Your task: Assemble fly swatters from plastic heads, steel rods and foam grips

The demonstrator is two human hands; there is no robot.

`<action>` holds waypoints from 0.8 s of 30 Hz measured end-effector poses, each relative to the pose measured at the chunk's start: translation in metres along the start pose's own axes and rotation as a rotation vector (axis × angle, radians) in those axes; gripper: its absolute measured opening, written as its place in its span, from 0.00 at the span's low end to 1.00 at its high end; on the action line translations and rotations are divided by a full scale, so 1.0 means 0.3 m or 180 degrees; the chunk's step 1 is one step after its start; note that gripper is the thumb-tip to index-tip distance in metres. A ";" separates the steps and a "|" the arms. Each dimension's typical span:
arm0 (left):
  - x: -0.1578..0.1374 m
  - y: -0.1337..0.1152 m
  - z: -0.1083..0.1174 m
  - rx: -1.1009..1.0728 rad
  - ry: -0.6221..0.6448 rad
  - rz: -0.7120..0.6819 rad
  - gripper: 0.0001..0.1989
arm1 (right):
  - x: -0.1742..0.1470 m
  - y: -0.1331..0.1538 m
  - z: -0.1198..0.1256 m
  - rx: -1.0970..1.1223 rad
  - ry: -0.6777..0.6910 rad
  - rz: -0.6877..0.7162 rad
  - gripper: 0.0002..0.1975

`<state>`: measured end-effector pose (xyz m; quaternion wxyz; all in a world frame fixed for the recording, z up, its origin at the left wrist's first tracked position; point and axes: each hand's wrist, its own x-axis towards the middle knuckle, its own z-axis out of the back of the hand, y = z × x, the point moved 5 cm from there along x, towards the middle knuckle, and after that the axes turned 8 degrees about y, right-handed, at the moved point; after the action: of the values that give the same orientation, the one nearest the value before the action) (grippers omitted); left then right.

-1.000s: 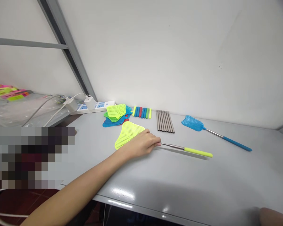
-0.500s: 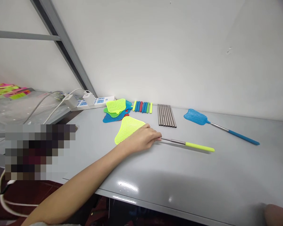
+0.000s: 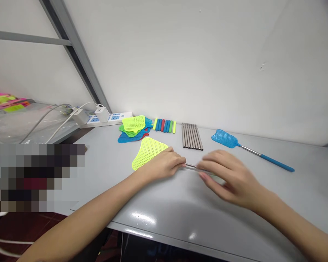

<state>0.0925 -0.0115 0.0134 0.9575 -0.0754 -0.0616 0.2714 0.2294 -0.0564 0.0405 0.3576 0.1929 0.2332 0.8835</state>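
Note:
A yellow fly swatter (image 3: 149, 150) with a perforated head lies low over the grey table. My left hand (image 3: 168, 163) is closed round it where the head meets the metal shaft. Over the swatter's shaft and handle hovers my right hand (image 3: 229, 178), slightly blurred, thumb and fingers apart; it hides most of the yellow grip. Whether its fingertips touch the shaft I cannot tell. To the right lies a whole blue fly swatter (image 3: 224, 138) with a metal shaft and blue grip.
Loose swatter heads (image 3: 133, 124) are piled at the back left, beside a row of coloured grips (image 3: 164, 125) and a row of metal tubes (image 3: 191, 136). Behind them stand a power strip (image 3: 120, 117) with plugged-in chargers and the wall. The table (image 3: 158, 203) ends at a front edge.
My right hand has come in from the lower right corner to the swatter's shaft. My left hand keeps its hold. The view has shifted slightly.

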 end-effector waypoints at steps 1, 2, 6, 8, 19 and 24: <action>0.001 0.001 -0.004 -0.0021 -0.0011 0.0002 0.12 | 0.012 -0.013 -0.006 -0.0095 0.0002 -0.0046 0.12; 0.002 0.002 -0.009 -0.0043 -0.0012 -0.0001 0.12 | 0.023 -0.032 -0.018 -0.0173 0.0026 -0.0112 0.12; 0.006 0.005 -0.025 -0.0118 0.0035 -0.0002 0.12 | 0.048 -0.132 -0.092 -0.0315 0.0349 -0.0485 0.12; 0.008 0.007 -0.027 -0.0111 0.0006 0.0068 0.12 | 0.050 -0.167 -0.110 -0.0391 0.0436 -0.0668 0.13; 0.017 -0.028 -0.021 0.0130 -0.0053 0.0065 0.13 | 0.040 -0.189 -0.095 0.0959 0.0699 -0.1134 0.18; 0.016 -0.048 -0.024 0.0163 -0.0104 0.0008 0.14 | 0.033 -0.210 -0.116 0.1578 0.0987 -0.1218 0.18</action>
<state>0.1049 -0.0218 0.0093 0.9577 -0.0464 -0.0702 0.2753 0.2392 -0.0187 -0.0208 0.4194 0.0902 0.5241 0.7357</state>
